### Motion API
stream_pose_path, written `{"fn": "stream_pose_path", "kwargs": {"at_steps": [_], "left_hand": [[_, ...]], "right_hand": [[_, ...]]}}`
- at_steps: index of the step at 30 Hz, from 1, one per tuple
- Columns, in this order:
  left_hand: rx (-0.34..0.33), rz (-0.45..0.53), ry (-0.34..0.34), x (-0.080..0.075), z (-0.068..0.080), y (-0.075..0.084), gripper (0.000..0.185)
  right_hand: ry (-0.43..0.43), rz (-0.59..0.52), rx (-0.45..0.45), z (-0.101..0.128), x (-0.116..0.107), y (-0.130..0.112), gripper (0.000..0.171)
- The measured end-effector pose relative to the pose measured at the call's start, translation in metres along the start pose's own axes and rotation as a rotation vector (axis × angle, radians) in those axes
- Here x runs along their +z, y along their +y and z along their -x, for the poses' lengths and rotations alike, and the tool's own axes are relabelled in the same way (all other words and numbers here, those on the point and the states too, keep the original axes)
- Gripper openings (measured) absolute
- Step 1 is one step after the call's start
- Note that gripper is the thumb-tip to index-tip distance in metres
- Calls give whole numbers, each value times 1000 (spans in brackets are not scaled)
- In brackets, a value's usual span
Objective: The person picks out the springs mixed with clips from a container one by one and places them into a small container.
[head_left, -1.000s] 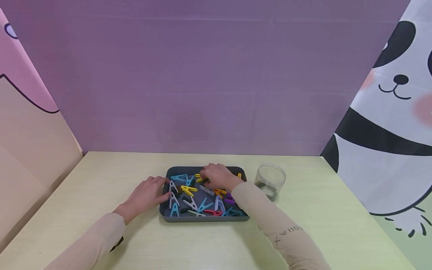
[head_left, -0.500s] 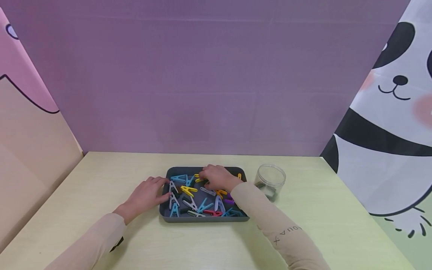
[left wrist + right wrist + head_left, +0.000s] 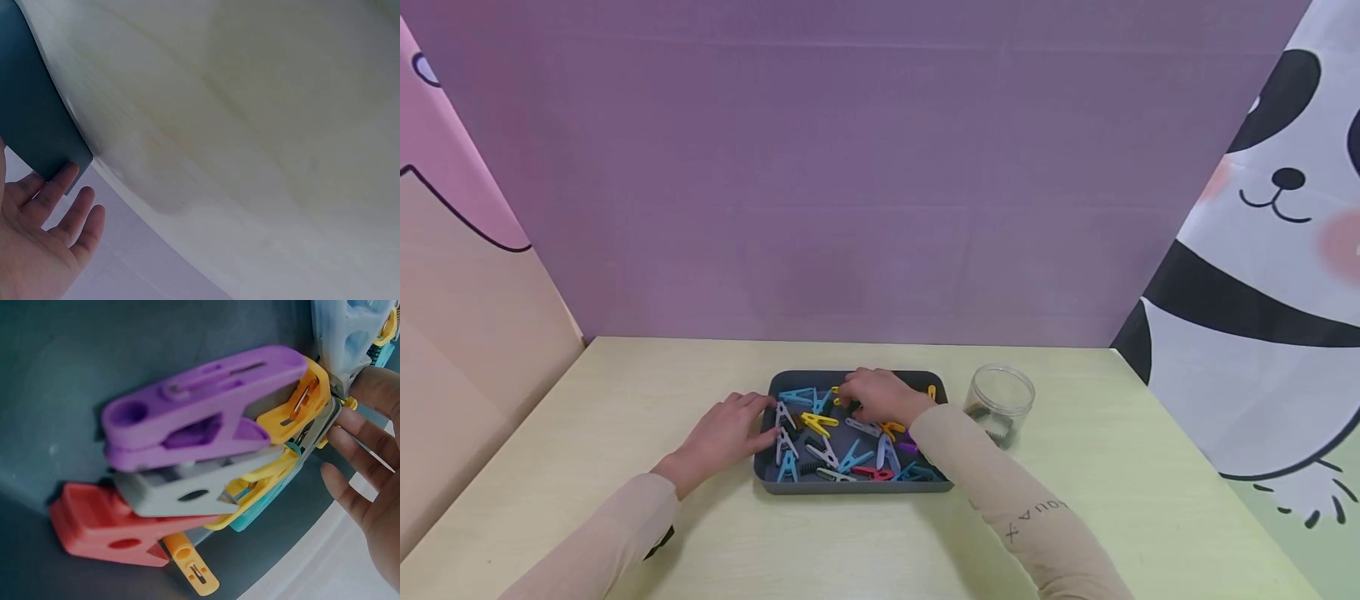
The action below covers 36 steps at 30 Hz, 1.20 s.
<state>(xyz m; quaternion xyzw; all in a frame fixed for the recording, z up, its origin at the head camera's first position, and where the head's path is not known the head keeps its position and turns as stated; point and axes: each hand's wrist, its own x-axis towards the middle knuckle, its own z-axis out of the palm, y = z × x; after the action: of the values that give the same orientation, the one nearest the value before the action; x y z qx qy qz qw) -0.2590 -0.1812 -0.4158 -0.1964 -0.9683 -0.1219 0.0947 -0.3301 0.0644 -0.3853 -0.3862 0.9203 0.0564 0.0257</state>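
Dk-grey rect. plastic tray [image 3: 853, 488]: matt, smooth. Multicol. plastic pegs [image 3: 206, 394] inside: smooth, slight sheen. Clear round jar [image 3: 1018, 408], tray's 3 o'clock: glossy, glass/plastic unclear. Pale wood-look table [image 3: 1150, 500]: smooth. Purple cloth backdrop [image 3: 880, 192], 12 o'clock: matt, creased.

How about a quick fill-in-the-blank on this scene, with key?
1. In the head view, the clear jar stands to the ____ of the tray.
2. There, the left grip is at the tray's ____ side.
3. In the right wrist view, the gray clip shows between the red clip and the ____ clip.

Missing words: right; left; purple.
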Motion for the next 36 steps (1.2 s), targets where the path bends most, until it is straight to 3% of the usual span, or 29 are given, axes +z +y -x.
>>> {"fn": "stream_pose_path", "kwargs": {"at_steps": [24,36], "left_hand": [[5,2,3,-1,1,0,47],[3,-1,-1,0,0,1,48]], "right_hand": [[30,47,-73,-1,-1,1,14],[66,-7,-80,4,-8,6,16]]}}
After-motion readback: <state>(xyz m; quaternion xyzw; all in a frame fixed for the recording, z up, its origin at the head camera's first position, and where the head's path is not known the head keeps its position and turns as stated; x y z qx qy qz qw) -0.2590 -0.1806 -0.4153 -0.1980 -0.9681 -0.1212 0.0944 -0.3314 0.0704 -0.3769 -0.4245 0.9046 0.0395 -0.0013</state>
